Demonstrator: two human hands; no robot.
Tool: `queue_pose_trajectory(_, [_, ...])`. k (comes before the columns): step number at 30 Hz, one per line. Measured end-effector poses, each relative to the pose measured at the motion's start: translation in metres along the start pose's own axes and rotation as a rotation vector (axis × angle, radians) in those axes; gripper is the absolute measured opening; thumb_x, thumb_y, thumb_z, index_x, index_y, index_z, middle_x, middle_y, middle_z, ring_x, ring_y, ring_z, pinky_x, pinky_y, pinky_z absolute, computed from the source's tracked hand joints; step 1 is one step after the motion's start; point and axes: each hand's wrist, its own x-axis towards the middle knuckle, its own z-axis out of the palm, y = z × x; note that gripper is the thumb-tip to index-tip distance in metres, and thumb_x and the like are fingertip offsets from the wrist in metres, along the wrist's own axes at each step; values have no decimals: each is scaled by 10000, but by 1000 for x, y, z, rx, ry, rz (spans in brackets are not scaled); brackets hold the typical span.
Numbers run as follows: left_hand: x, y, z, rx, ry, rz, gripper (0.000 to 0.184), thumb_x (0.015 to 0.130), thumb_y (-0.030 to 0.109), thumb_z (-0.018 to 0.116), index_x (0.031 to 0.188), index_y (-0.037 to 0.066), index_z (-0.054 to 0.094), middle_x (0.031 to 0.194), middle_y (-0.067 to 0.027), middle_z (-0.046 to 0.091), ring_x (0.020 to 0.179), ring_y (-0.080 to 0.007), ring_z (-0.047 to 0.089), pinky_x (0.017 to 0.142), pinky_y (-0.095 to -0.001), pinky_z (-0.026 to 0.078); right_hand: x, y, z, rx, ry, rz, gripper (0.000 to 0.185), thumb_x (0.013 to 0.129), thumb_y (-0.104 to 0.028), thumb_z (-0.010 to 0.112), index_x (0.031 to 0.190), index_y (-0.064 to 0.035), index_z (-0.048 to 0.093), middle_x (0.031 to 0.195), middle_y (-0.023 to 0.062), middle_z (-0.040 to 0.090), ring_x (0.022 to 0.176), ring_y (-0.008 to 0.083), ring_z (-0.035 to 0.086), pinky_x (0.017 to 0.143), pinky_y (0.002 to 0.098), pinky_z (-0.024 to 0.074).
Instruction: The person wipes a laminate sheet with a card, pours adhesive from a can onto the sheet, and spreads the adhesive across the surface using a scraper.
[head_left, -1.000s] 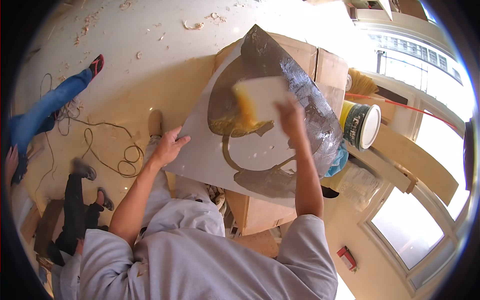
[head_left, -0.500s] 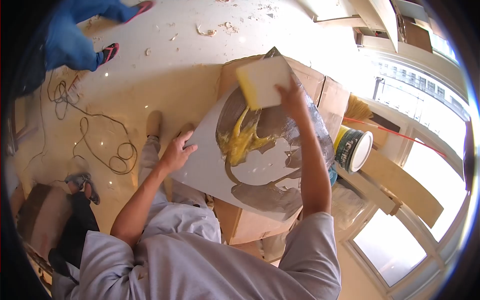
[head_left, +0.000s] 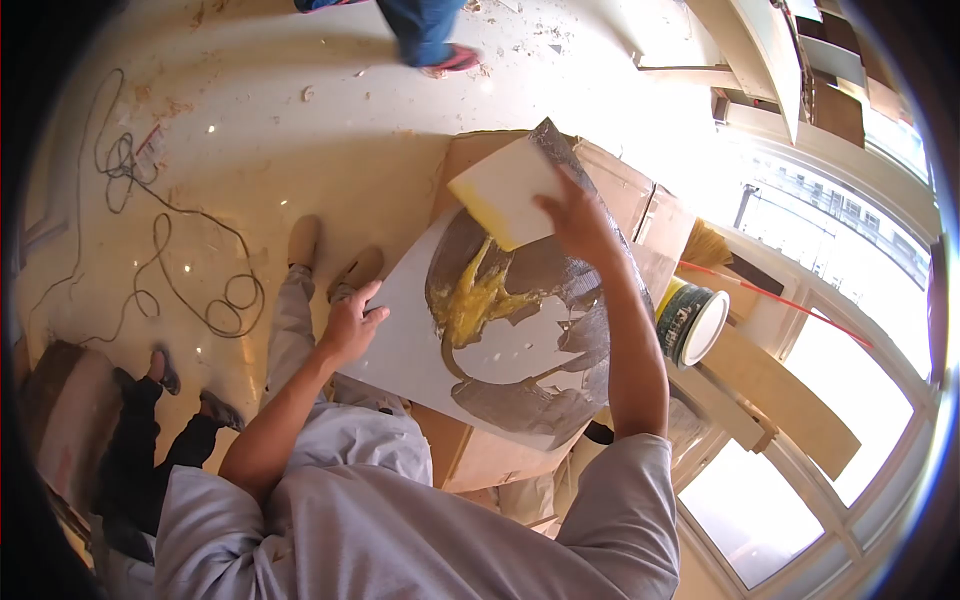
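One pale board (yellow-edged) juts beyond the right fingers.

Single head-worn camera, facing forward and down.

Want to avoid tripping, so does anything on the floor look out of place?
Yes: a cable lies in loose, untidy loops across the floor at the picture's left, which might trip someone. Scraps also litter the floor near the top, looking unswept.
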Motion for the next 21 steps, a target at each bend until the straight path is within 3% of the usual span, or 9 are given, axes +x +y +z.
queue_pose_trajectory(3, [0,-7,0,23,12,71,484,864,134,607,1274,-77,459,1283,-247,512,1208,-314,503,1003,-334,395,34,39,-45,311,122,114,266,870,-111,577,1097,19,528,941,202,653,816,248,655,681,361,495])
queue_pose_trajectory(7, [-3,-5,1,34,30,127,474,857,137,613,1258,-75,475,1261,-250,525,1195,-334,505,995,-332,402,52,41,-31,117,92,186,294,859,-114,575,1121,11,526,947,220,647,835,315,648,710,402,499])
queue_pose_trajectory(10, [-2,-7,3,50,42,144,466,853,136,615,1248,-75,484,1239,-260,534,1173,-351,514,979,-336,411,18,-8,4,-137,-43,-123,455,856,-132,581,1289,-45,469,1078,229,611,912,327,631,771,389,492])
queue_pose_trajectory(12, [1,-7,3,84,69,146,459,853,131,612,1245,-73,488,1216,-266,545,1148,-362,527,961,-346,421,15,-20,-1,-115,-54,-117,454,861,-133,576,1294,-44,470,1082,224,611,916,293,638,768,369,496])
queue_pose_trajectory(14, [2,-8,1,67,36,144,453,857,127,606,1245,-74,487,1192,-270,556,1122,-368,542,943,-358,429,38,9,-19,119,43,134,391,868,-130,566,1236,-15,503,1022,209,635,893,251,655,744,349,509])
queue_pose_trajectory(16, [-1,-5,-1,70,32,138,449,859,124,601,1245,-75,486,1171,-274,565,1100,-374,553,930,-368,435,62,17,-55,239,130,114,241,870,-122,569,1046,37,527,834,156,672,710,240,666,612,352,511])
queue_pose_trajectory(19, [-6,3,1,84,36,130,449,862,123,597,1247,-76,482,1151,-278,572,1078,-380,563,914,-376,440,78,42,-31,129,84,122,274,855,-123,583,1085,20,541,889,208,662,791,304,664,666,388,516])
queue_pose_trajectory(20, [-6,8,-1,86,35,129,449,863,124,597,1248,-76,481,1148,-279,573,1075,-381,565,909,-377,442,74,36,-14,54,26,176,357,846,-134,601,1168,2,526,956,230,648,918,347,634,774,418,492])
queue_pose_trajectory(21, [-6,10,-3,87,38,126,449,864,124,597,1248,-76,480,1146,-280,573,1072,-382,566,904,-378,444,63,24,-4,-38,-29,17,424,851,-170,605,1228,-10,492,1042,246,615,1015,364,583,860,425,447])
